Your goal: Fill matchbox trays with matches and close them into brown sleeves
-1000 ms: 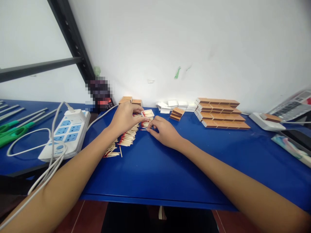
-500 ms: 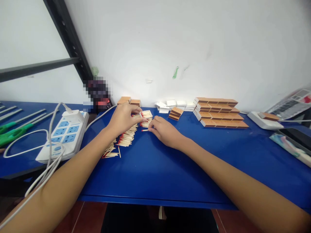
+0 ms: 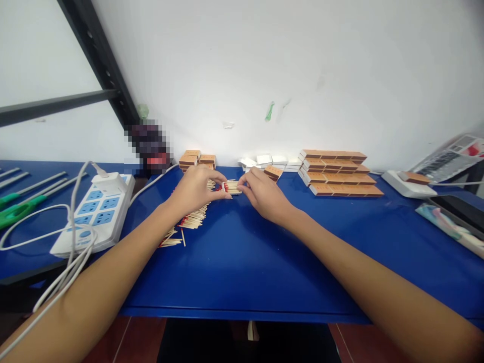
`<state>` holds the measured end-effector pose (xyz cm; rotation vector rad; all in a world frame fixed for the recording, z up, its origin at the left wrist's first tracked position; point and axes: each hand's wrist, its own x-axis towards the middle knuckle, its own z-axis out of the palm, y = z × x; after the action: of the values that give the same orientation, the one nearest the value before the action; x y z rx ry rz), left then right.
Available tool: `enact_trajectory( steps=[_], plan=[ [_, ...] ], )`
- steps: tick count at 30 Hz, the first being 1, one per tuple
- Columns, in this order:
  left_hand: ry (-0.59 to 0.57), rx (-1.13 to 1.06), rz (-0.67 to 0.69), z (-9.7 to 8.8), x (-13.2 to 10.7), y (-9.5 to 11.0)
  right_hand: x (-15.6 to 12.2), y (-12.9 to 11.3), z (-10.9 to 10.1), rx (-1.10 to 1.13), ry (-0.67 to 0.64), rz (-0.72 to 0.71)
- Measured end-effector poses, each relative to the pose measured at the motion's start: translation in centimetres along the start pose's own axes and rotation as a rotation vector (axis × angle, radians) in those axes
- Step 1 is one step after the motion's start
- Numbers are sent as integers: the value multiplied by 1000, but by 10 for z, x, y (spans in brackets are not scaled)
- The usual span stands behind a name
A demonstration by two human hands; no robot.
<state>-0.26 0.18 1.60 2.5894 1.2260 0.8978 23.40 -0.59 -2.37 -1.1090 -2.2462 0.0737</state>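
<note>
A small white matchbox tray (image 3: 231, 187) filled with red-tipped matches sits between my two hands on the blue table (image 3: 234, 262). My left hand (image 3: 196, 189) pinches its left end, and my right hand (image 3: 264, 194) has its fingertips closed on the right end. A heap of loose matches (image 3: 189, 218) lies just under and behind my left wrist, trailing toward me.
Brown matchbox sleeves are stacked in rows (image 3: 338, 173) at the back right; empty white trays (image 3: 270, 161) and a few more sleeves (image 3: 196, 159) line the wall. A white power strip (image 3: 96, 212) with cables lies left, beside green scissors (image 3: 17, 209). A phone (image 3: 459, 207) rests far right.
My right hand rose from the loose matches on the table to the tray's right end. The tray now sits lower, held between both hands. The camera tilted slightly.
</note>
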Motion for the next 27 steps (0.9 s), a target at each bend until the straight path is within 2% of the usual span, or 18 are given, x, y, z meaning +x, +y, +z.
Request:
enact_trajectory(
  steps=[5, 11, 18, 27],
  plan=[
    [-1, -88, -13, 1, 0, 0, 0, 1, 0, 29, -11, -30],
    [82, -93, -108, -3, 0, -7, 1, -5, -2, 98, 78, 23],
    [166, -68, -163, -7, 0, -12, -4, -6, 17, 80, -96, -78],
    [161, -14, -166, -7, 1, -10, -3, -6, 21, 60, -136, -74]
  ],
)
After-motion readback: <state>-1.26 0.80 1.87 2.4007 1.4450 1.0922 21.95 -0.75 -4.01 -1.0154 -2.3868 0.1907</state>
